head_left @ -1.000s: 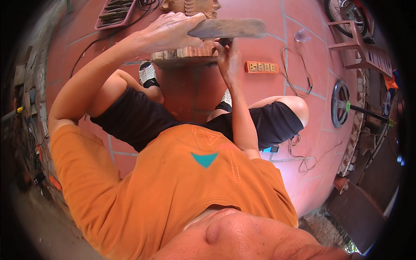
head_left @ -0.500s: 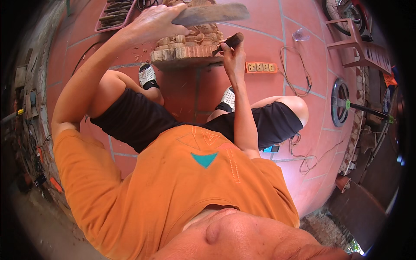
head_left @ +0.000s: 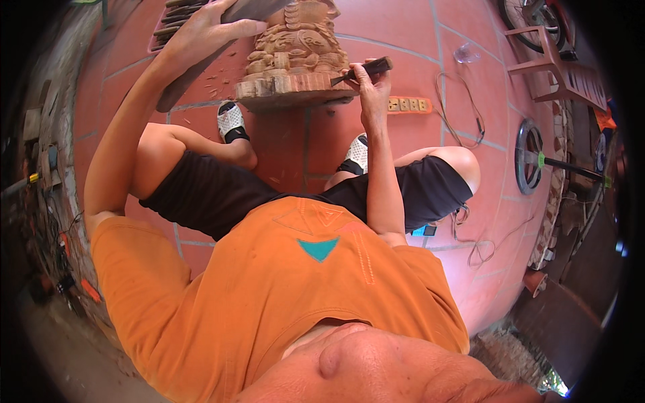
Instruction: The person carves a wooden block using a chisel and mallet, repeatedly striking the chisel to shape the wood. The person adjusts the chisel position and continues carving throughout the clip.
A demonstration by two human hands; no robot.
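Note:
My left hand, at the upper left, is closed round a long flat wooden club, its thumb lying along the wood. One end slants down past my forearm; the other reaches the top edge of the view. Right of centre, my right hand grips a chisel by its dark handle. The chisel's tip points left at the right edge of a carved wooden sculpture; contact cannot be made out. Chipped facets line the sculpture's thick base, and its top runs out of view.
An orange power strip with a cable lies right of my right hand. A pink tray of tools stands upper left. Wood chips are scattered left of the sculpture. My shoes flank its near side. A plastic chair stands far right.
The club has swung from over the sculpture to its left, its end now slanting down beside my forearm. My right hand and the chisel have shifted slightly right, the handle tilting flatter.

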